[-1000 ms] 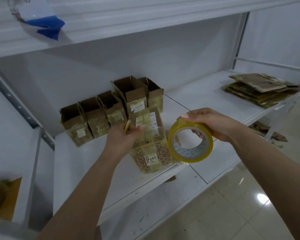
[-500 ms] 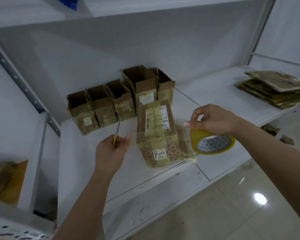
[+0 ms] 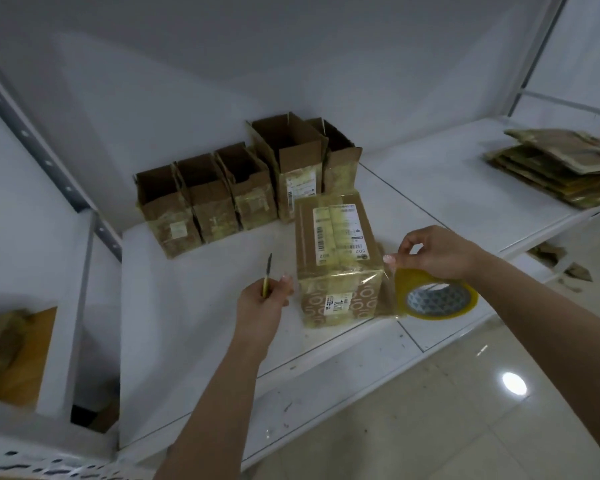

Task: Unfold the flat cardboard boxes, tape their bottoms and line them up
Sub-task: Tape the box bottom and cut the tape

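A cardboard box (image 3: pixel 336 251) lies bottom-up near the front edge of the white shelf (image 3: pixel 194 299), its top face crossed by clear tape. My right hand (image 3: pixel 433 251) grips the yellow tape roll (image 3: pixel 437 297) just right of the box, with a strip of tape stretched from the roll to the box's right edge. My left hand (image 3: pixel 264 303) holds a thin yellow-handled cutter (image 3: pixel 267 277), blade pointing up, a little left of the box. Behind, several opened boxes (image 3: pixel 222 199) stand in a row against the back wall.
A stack of flat cardboard boxes (image 3: pixel 558 168) lies on the shelf at far right. A metal upright (image 3: pixel 39 150) runs along the left. Cardboard scraps (image 3: pixel 561 261) lie on the tiled floor at right. A brown box (image 3: pixel 14 355) sits at lower left.
My right hand has lowered the tape roll to the box's right side and drawn tape down over that edge. My left hand has pulled the cutter away to the left of the box.
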The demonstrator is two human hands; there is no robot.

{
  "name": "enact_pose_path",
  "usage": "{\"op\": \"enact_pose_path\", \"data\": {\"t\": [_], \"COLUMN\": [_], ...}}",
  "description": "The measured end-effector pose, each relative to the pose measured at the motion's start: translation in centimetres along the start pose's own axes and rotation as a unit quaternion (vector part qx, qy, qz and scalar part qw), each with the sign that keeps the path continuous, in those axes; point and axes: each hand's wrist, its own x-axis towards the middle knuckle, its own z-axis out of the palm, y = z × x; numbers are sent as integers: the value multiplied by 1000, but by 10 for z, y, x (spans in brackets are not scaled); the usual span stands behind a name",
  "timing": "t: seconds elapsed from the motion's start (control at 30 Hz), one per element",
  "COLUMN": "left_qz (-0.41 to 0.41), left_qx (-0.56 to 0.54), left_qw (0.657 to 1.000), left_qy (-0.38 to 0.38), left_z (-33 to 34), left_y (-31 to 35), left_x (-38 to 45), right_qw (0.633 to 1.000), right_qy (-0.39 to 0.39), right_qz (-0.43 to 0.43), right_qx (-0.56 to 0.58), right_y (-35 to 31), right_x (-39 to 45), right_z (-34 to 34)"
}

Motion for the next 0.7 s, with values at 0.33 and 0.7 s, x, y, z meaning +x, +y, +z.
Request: {"op": "enact_pose_path", "data": {"t": [0.33, 0.7], "left_qz": [-147, -142], "left_qx": [-259, 35], "left_qw": [949, 989], "left_qy": [-103, -31], "left_z": [23, 7], "left_y": [-14, -28], "left_x": [-6, -7], "right_qw": [993, 991], "right_qy": [0, 6], "right_qz": [13, 21], "right_qx": [118, 130], "right_y": [19, 25], "right_x": [-4, -3], "right_z": [27, 24]}}
